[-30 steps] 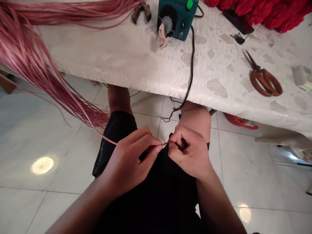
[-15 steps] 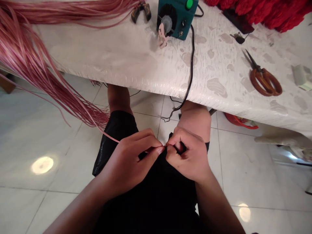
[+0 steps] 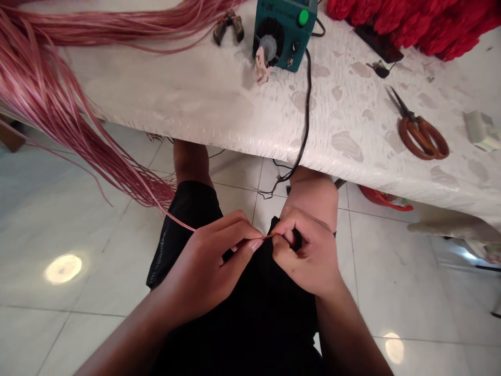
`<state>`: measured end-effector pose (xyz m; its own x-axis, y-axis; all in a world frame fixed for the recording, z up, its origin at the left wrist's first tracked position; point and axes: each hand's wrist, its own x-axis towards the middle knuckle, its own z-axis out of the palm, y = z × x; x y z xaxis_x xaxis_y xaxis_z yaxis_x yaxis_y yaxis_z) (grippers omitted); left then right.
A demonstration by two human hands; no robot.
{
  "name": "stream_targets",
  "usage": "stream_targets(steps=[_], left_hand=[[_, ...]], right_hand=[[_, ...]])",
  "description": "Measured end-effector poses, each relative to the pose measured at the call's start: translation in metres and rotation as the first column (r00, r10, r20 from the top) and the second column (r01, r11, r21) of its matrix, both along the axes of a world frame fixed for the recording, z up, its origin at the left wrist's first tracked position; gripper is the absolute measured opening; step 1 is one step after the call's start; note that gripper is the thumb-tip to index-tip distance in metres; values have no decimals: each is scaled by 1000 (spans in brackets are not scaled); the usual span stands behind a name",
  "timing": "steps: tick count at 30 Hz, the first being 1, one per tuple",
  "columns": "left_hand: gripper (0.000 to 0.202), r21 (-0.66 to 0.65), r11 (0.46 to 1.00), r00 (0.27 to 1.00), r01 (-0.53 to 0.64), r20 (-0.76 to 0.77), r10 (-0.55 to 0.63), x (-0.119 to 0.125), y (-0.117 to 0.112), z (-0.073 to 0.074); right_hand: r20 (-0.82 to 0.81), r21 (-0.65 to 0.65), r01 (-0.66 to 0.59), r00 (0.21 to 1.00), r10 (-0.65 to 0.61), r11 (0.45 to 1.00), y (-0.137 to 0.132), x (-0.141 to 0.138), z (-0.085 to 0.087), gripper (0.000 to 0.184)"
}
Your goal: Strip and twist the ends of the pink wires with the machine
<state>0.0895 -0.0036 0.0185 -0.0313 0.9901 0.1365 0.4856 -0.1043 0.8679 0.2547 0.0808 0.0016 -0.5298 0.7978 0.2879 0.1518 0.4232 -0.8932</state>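
Note:
Above my lap, my left hand [image 3: 223, 256] pinches a thin pink wire [image 3: 180, 222] close to its end. The wire runs back to a large bundle of pink wires [image 3: 74, 112] draped over the table's left edge. Just to the right, my right hand [image 3: 307, 248] has thumb and forefinger closed on the wire's thin, copper-coloured tip [image 3: 270, 236]. A short stretch of that tip shows between the two pinches. Exactly how the tip sits under the right fingers is hidden.
On the table [image 3: 176, 99] stand a teal machine [image 3: 285, 34] with a green button and a black cord [image 3: 307, 115], pliers [image 3: 228, 28], brown-handled scissors [image 3: 422, 136] and a pale block [image 3: 482, 130]. Red artificial flowers [image 3: 415, 23] lie behind. A red basin [image 3: 385, 199] shows below.
My right hand has shifted slightly right, away from the left, so more of the wire's tip shows between the fingers. Both hands keep their pinch. The view has tilted a little.

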Motion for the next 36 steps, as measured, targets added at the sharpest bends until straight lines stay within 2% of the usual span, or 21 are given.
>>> stream_targets(steps=[5,8,12,15,21,25,30,33,36], left_hand=[[19,43,993,994,-108,-29,109,1,1,4],[18,50,990,990,-131,-35,133,0,1,4],[18,50,991,991,-122,-45,125,-1,0,3],[20,38,992,991,-124,-46,126,-1,0,3],[19,-3,992,991,-126,-42,126,-1,1,4],[11,92,984,980,-153,-116,163,-6,2,1],[13,161,982,980,-95,-160,121,-7,3,3],[16,126,988,987,-89,-121,104,-5,2,7],[17,87,993,992,-82,-84,89,-3,1,7]], right_hand=[[-87,-204,-91,993,74,975,-1,7,-6,10],[-137,-241,-101,988,69,965,-8,6,-12,10],[-198,-228,-80,980,34,970,-19,-4,-14,17],[-212,-186,-39,977,-2,982,-21,-10,-13,13],[-116,-120,-20,993,6,993,-18,-7,-12,9],[-94,-104,-24,995,14,994,-13,-4,-11,9],[-77,-24,-47,996,45,999,-10,-3,-7,8],[-121,-66,-73,991,64,995,-10,-3,-7,8],[-139,-146,-162,980,142,976,-9,-3,-8,10]])
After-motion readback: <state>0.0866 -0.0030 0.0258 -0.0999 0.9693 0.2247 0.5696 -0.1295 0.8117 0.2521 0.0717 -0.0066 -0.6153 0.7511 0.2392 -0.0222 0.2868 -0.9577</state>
